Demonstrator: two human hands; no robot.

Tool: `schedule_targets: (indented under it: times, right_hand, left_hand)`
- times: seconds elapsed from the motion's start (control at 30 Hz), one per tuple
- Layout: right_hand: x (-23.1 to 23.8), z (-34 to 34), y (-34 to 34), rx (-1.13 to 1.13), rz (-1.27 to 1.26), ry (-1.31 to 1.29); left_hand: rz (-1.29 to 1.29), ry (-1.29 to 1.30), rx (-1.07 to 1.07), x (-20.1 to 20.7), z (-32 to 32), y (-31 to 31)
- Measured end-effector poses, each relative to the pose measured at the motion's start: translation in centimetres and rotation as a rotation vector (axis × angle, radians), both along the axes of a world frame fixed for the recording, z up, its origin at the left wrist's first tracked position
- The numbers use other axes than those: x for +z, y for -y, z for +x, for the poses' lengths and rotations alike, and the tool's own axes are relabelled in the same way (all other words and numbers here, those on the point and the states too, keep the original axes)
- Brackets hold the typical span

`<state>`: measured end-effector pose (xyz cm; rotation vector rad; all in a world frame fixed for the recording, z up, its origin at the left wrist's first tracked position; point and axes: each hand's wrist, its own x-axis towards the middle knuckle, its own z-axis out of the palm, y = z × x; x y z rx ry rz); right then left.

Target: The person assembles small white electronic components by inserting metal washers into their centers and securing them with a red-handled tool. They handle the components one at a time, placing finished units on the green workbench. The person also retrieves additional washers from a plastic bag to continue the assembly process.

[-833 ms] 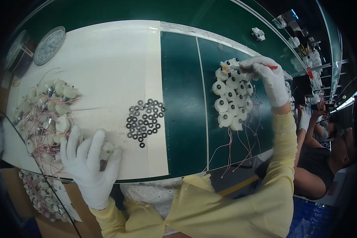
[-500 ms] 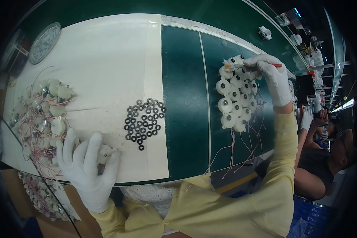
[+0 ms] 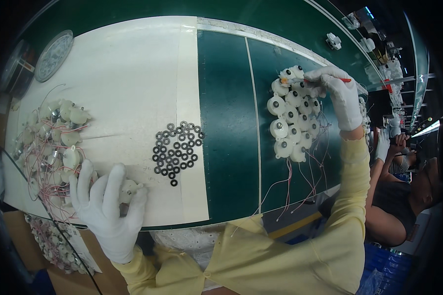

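Observation:
My left hand (image 3: 106, 206), in a white glove, is closed around a small white motor with a round plastic housing (image 3: 129, 191), held between thumb and fingers. It rests over the edge of a heap of similar white motors with pink and red wires (image 3: 71, 157). At the right my gloved right hand (image 3: 334, 88) grips a thin brush with a red handle (image 3: 346, 79). The brush's pale tip is over the far end of a cluster of white round motors (image 3: 279, 128), set close together with dark centres facing up. Thin wires trail from the cluster.
Many black rings (image 3: 177, 157) lie on the white sheet (image 3: 133, 64) between my hands. A round clear dish (image 3: 54, 56) stands at the far left beside a clear container (image 3: 19, 71). More wired motors (image 3: 59, 243) sit below the left table edge. A co-worker (image 3: 394, 206) is at the right.
The brush tip has shifted slightly over the far end of the cluster. My left hand keeps its hold on the motor, nearly still.

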<state>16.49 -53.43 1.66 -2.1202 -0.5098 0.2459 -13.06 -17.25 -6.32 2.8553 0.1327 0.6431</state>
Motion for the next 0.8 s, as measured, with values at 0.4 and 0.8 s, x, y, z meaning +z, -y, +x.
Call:
schedule_targets:
  times: [0.4,0.8]
  right_hand:
    - [0.8,0.4,1.0,-0.045,0.087,0.071]
    - [-0.7,1.6,0.6,-0.047,0.040,0.062]
  left_hand:
    - [0.006,-0.011,0.005,0.0,0.2,0.0]
    - [-0.008,0.019,0.025,0.2,0.6,0.2]
